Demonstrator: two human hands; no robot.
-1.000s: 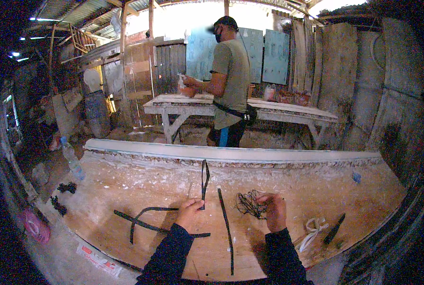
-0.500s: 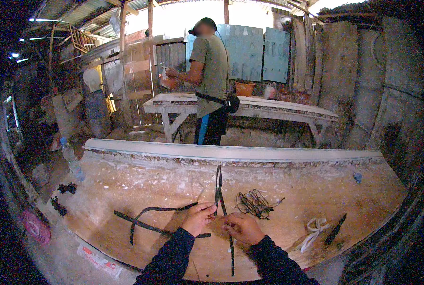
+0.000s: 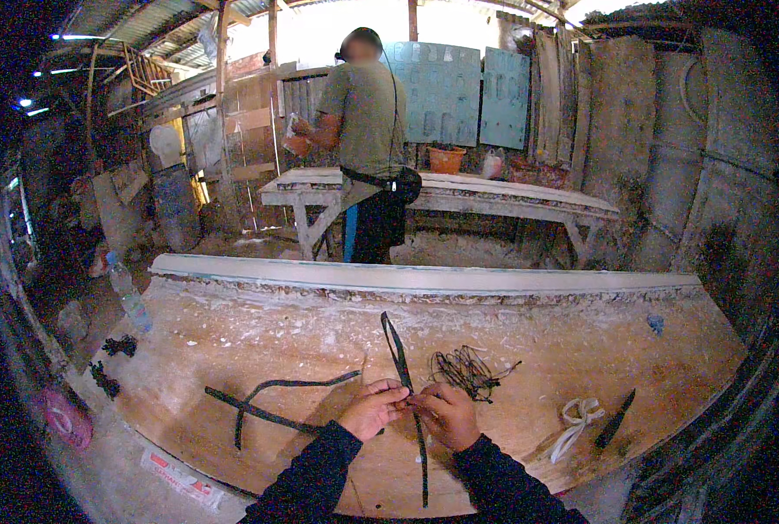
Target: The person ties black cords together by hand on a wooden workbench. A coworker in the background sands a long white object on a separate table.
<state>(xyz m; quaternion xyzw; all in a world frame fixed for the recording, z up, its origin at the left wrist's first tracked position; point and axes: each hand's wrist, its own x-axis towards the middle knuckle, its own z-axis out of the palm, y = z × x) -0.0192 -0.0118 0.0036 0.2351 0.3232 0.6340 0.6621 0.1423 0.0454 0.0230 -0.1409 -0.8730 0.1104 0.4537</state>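
Near the front middle of the wooden board, a flat black strap (image 3: 396,343) is folded into a narrow loop that points away from me. One tail hangs down toward the front edge. My left hand (image 3: 377,409) pinches it at the base of the loop. My right hand (image 3: 447,414) is closed on the same spot, its fingertips meeting the left ones, so the crossing is partly hidden. Left of my hands, more black straps (image 3: 265,416) lie crossed. A loose tangle of thin black cord (image 3: 470,374) lies just beyond my right hand.
A white knotted strip (image 3: 575,428) and a dark pointed blade-like object (image 3: 615,421) lie at right, with a blue scrap (image 3: 656,325) farther back. Black bundles (image 3: 120,346) and a plastic bottle (image 3: 127,293) are at left. Beyond the raised white ledge (image 3: 424,273), a person (image 3: 368,131) stands by another bench (image 3: 529,199).
My hands have come together on the strap, with the right one shifting up and inward. The loop now leans left. The person behind has moved left and turned.
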